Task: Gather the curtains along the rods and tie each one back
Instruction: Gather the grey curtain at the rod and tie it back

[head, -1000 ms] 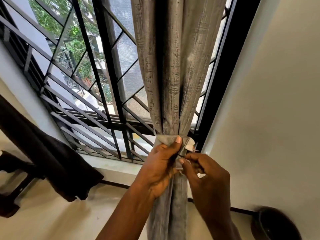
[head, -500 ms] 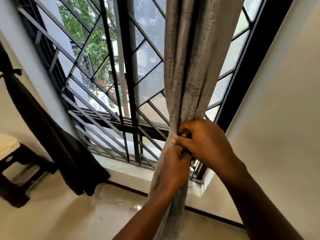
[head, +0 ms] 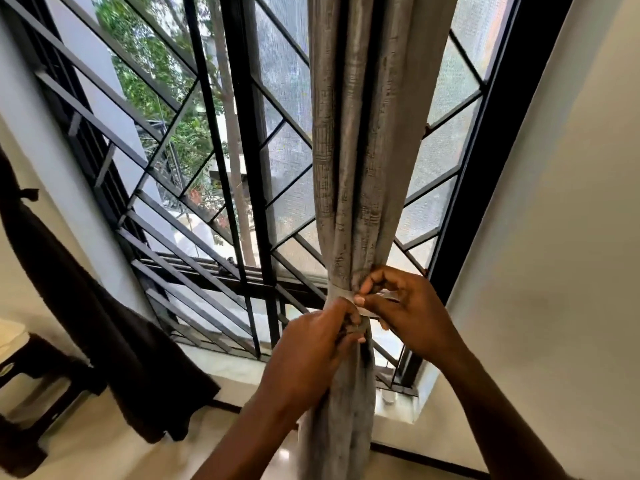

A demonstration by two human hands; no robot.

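The grey curtain (head: 353, 168) hangs gathered into a tight column in front of the right part of the window, its folds drawn in at a pale tie-back band (head: 335, 293) wrapped around it just above the sill's level. The left hand (head: 311, 355) has its fingers curled around the bunched cloth right at the band, gripping it from the left side. The right hand (head: 412, 313) sits just beside it on the other side, thumb and fingers pinching the loose end of the band, which sticks out pale between them.

Behind the curtain a black metal grille (head: 221, 188) of upright and slanted bars covers the panes, with green trees showing outside. A thick black window frame (head: 502, 174) runs up the right edge and meets a plain cream wall (head: 561, 271). At the left a dark curtain (head: 114, 334) droops against the wall, cinched by a small tie near its upper part. A dark stool (head: 38, 372) stands on the glossy pale floor (head: 104, 459) beneath it.
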